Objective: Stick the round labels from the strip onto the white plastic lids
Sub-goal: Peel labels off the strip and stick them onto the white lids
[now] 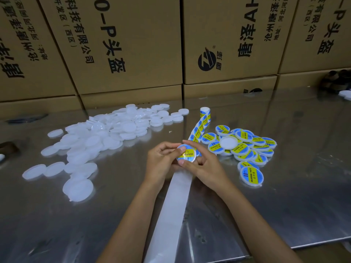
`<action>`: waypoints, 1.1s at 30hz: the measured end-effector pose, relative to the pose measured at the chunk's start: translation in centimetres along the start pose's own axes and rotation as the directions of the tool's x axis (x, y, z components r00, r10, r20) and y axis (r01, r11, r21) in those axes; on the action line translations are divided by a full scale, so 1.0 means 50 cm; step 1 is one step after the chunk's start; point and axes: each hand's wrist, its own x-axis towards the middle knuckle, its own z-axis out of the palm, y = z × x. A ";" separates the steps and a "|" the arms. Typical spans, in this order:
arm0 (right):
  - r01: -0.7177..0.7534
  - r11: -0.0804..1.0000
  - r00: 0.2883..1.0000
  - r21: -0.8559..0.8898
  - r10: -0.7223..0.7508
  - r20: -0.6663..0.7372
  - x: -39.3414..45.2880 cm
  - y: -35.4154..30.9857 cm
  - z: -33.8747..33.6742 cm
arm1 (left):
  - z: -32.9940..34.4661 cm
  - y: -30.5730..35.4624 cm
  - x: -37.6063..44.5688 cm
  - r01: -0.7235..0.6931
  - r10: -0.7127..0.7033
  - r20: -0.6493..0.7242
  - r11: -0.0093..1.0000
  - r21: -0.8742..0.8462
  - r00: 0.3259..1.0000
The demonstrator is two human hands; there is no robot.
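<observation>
Steel table [284, 196]: lids [98, 141], label strip [171, 209].

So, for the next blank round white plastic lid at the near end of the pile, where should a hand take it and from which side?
Judging by its pose, grip the nearest blank round white plastic lid by its rim, coming from above and the near side. It lies flat on the shiny metal table with its near edge free, while other lids overlap its far edge. The left hand is closest.

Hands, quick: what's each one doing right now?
Left hand: holding the labelled lid.
Right hand: holding the same lid.
</observation>
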 end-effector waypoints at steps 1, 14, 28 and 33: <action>-0.012 1.000 1.000 0.012 0.012 0.003 0.000 0.000 0.000 | -0.001 -0.001 0.001 -0.004 0.004 -0.006 1.000 0.006 1.000; -0.125 0.991 0.990 0.055 0.128 -0.054 0.008 -0.002 -0.003 | 0.002 -0.005 0.010 -0.003 0.009 -0.051 0.993 0.121 0.999; -0.156 0.837 0.839 0.525 0.392 -0.376 0.030 -0.015 -0.080 | -0.006 0.001 0.019 -0.025 0.069 -0.227 0.981 0.191 0.971; -0.223 0.897 0.850 0.381 0.370 -0.375 0.033 -0.015 -0.057 | -0.023 0.002 0.023 -0.029 0.082 -0.302 0.984 0.177 0.950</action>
